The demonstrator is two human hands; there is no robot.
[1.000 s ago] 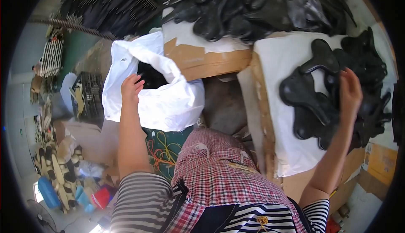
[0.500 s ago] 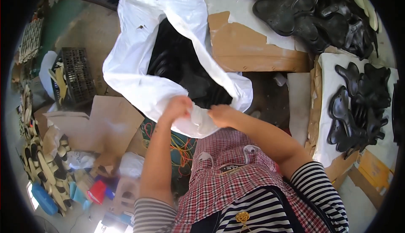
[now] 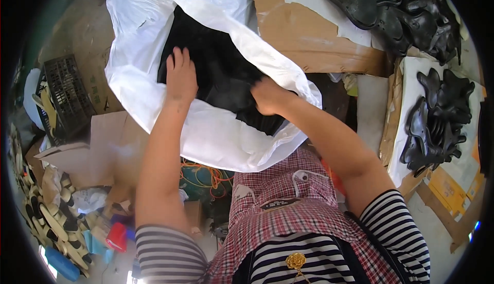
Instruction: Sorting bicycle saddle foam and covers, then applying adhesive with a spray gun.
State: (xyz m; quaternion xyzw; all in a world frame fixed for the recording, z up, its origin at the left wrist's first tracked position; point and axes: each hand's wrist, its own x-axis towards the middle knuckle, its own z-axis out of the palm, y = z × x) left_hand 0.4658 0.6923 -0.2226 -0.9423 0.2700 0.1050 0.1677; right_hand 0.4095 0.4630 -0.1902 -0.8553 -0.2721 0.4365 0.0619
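- White sack [image 3: 221,135], upper centre of the frame, its mouth open; the long opening slants from upper left to lower right.
- Black contents [image 3: 221,60] inside, lying between both hands.
- Left hand [image 3: 181,81], at the opening's left: grip spread, over the contents.
- Right hand [image 3: 270,98], at its right: grip curled; cannot tell whether it pinches anything, or which hand is nearer.

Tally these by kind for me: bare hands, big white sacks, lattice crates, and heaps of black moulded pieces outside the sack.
Bare hands: 2 (left hand, right hand)
Large open white plastic sack: 1
Dark lattice-sided crate: 1
Heaps of black moulded pieces: 2 (upper right heap, lower right heap)
Total: 6
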